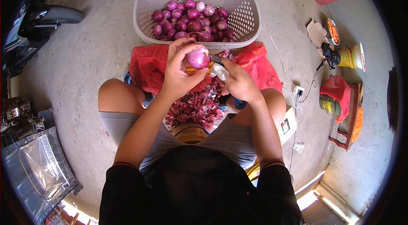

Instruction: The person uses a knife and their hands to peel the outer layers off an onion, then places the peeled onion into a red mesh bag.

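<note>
My left hand (pixel 180 66) is closed around a peeled-looking purple onion (pixel 198 58), fingers over its top and thumb below. Close at its right side, my right hand (pixel 240 81) grips a small knife (pixel 217 60) whose dark blade points toward the onion. Something whitish and crumpled (pixel 219 72) is wrapped at the right thumb. Beneath both hands lies a heap of dark red onion skins (pixel 193 108). Just beyond them, a grey plastic basket (pixel 140 12) holds many purple onions (pixel 194 25).
Red mesh sacks (pixel 146 66) lie between the basket and my knees. A white cable and plug adapter (pixel 298 90) are on the floor at right. Farther right stand a yellow bucket (pixel 347 57) and a reddish stool (pixel 353 114). A motorcycle wheel (pixel 63 14) is at upper left.
</note>
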A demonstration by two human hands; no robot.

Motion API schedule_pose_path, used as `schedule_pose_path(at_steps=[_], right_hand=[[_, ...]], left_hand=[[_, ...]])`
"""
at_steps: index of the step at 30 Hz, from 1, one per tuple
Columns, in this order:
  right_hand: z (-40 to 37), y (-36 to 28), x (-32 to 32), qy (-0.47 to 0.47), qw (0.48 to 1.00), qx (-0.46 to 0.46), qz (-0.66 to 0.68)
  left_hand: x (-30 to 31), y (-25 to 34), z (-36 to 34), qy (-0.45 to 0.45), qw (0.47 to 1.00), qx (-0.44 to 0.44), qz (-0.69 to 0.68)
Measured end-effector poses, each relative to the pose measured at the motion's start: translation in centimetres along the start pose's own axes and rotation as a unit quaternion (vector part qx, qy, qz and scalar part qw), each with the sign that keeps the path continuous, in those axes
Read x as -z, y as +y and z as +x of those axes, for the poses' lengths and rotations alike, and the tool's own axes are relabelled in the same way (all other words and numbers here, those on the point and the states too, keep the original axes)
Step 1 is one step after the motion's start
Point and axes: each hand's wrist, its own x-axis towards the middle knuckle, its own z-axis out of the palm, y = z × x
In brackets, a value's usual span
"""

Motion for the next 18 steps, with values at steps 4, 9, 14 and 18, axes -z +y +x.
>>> schedule_pose_path(at_steps=[4,9,14,18], right_hand=[[-0.04,-0.19,-0.08,-0.006,1.000,0.003,-0.008],[0.06,0.25,-0.11,0.016,1.000,0.013,-0.009],[-0.18,-0.48,-0.18,0.020,1.000,0.014,0.000],[-0.18,-0.59,-0.08,0.003,1.000,0.006,0.010]], left_hand=[[0.07,-0.02,-0.03,-0.005,1.000,0.002,-0.002],[0.22,0.05,0.09,-0.007,1.000,0.004,0.000],[0.14,0.05,0.14,-0.006,1.000,-0.006,0.003],[0.28,0.07,0.08,-0.011,1.000,0.005,0.005]])
